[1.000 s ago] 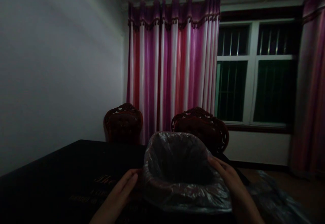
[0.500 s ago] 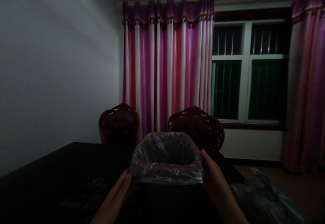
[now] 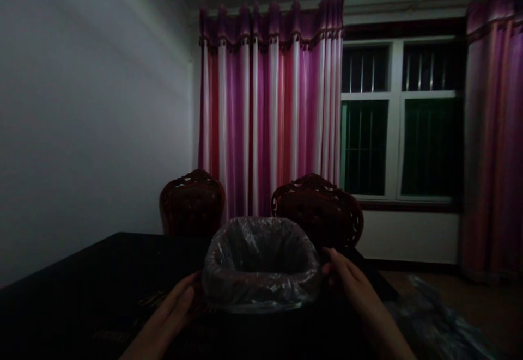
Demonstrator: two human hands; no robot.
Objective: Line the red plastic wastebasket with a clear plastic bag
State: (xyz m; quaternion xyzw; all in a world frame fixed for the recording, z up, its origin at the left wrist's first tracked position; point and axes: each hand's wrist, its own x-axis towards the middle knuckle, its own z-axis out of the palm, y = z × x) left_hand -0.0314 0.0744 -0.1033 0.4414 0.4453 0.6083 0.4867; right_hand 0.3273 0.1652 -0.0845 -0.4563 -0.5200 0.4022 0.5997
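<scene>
A dark trash bin lined with a clear plastic bag [image 3: 265, 293] stands in front of me on the black table [image 3: 102, 273]. The bag is folded down over the rim, and the bin's lower body is lost in the dark. My left hand [image 3: 174, 308] is at the bin's left side, fingers stretched out and thumb up; in this light I cannot tell if the fingertips touch it. On the other side, my right hand [image 3: 347, 278] is a little apart from the bag, its fingers loosely bent with nothing in them.
Crumpled clear plastic [image 3: 441, 316] lies at the lower right, beside the table edge. Two carved, padded chairs, a left one [image 3: 193, 202] and a right one [image 3: 316, 207], stand beyond the table. Behind them hang striped curtains [image 3: 269, 120] next to a barred window [image 3: 392, 126].
Both hands have moved outward from the bin's sides, the right one coming off the bag. The bin appears slightly lower and further left in view.
</scene>
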